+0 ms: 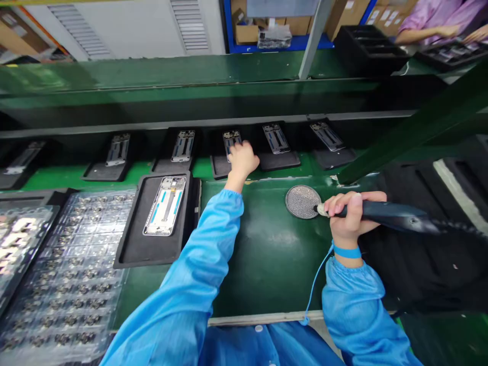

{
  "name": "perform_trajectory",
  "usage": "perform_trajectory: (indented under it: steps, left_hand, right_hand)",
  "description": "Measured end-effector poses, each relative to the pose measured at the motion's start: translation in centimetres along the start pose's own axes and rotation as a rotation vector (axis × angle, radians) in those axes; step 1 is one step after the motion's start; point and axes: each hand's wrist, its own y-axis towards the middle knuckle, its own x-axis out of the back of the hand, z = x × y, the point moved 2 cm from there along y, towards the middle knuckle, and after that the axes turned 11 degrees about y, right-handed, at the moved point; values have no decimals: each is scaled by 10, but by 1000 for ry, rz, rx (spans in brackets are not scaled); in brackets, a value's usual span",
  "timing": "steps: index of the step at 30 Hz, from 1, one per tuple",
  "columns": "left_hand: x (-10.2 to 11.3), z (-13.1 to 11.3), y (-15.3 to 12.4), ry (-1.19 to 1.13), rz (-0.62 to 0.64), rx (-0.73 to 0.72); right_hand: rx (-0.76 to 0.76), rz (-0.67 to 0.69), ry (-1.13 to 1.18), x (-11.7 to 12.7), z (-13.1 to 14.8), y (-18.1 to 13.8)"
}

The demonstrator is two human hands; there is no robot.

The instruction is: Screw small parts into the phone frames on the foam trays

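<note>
My left hand (241, 158) reaches forward onto a phone frame (231, 139) lying in a black tray (218, 166) on the conveyor belt; the fingers curl over the frame's lower part. My right hand (351, 213) is wrapped around a dark electric screwdriver (392, 215), whose tip points left at a round dish of small screws (303, 201). A blue wrist strap with a cord sits on my right wrist. Another phone frame (165, 205) rests in a black tray (148, 244) on the green mat in front of me.
Several more trays with phone frames (276, 138) line the belt to the left and right. A clear blister tray of small parts (68, 284) lies at the left. Black trays (366, 46) and another person's arm (423, 33) are at the far right.
</note>
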Motion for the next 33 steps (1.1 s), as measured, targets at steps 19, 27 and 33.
perform_trajectory:
  steps: [19, 27, 33]
  left_hand:
    - [6, 91, -197, 43, -61, -195]
    - [-22, 142, -352, -11, -8, -380]
    - [-3, 140, -361, -70, 241, -512]
  right_hand:
    - [-175, 93, -58, 4, -15, -1]
    - [-185, 119, -90, 10, -19, -1]
    - [-172, 141, -108, 11, -14, -1]
